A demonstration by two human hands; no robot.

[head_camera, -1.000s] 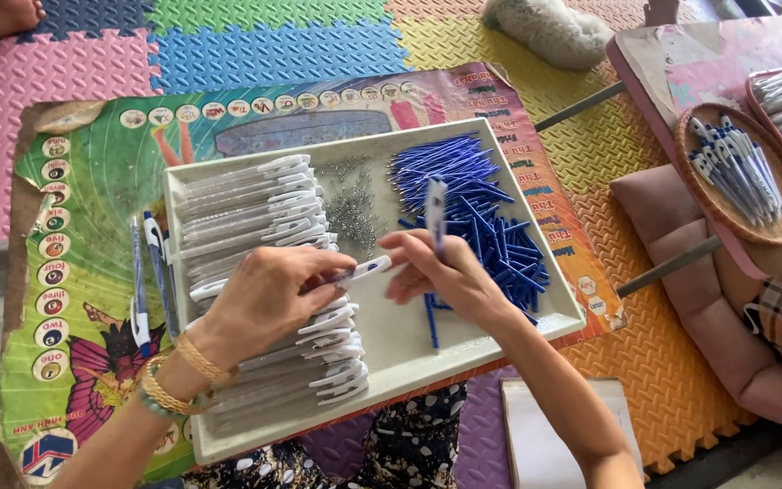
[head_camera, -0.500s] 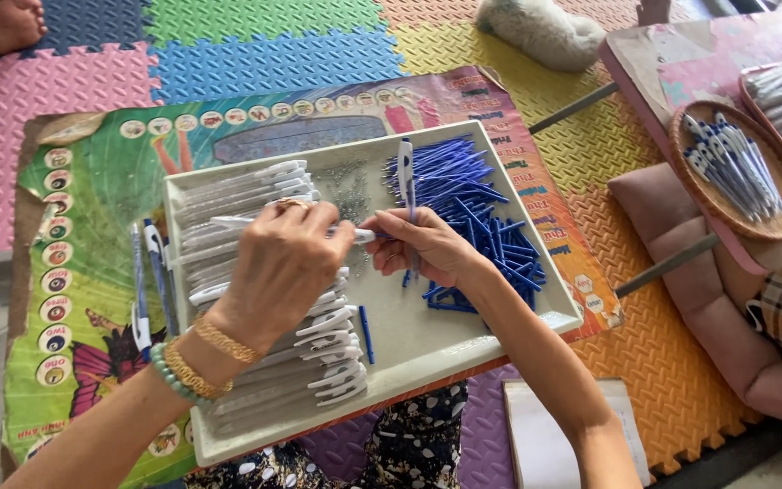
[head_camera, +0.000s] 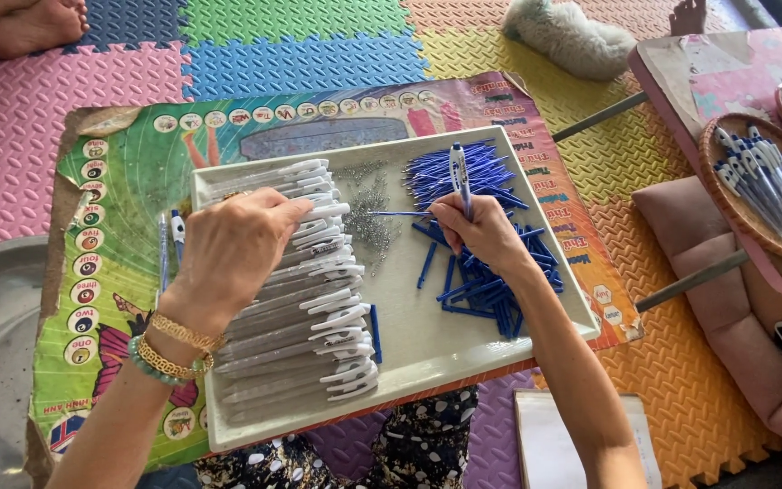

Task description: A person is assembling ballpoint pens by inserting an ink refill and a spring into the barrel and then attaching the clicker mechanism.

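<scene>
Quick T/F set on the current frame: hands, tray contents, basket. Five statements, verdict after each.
1. The left hand rests on the row of white pen barrels. True.
2. The right hand holds an assembled pen upright. True.
3. The blue pen parts lie on the left side of the tray. False: they lie on its right side.
4. The wicker basket is empty. False: it holds white and blue pens.
5. Small metal springs lie between the barrels and the blue parts. True.

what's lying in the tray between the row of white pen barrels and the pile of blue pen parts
In the head view, a loose heap of small metal springs lies on the tray between the white pen barrels and the blue pen parts.
</scene>
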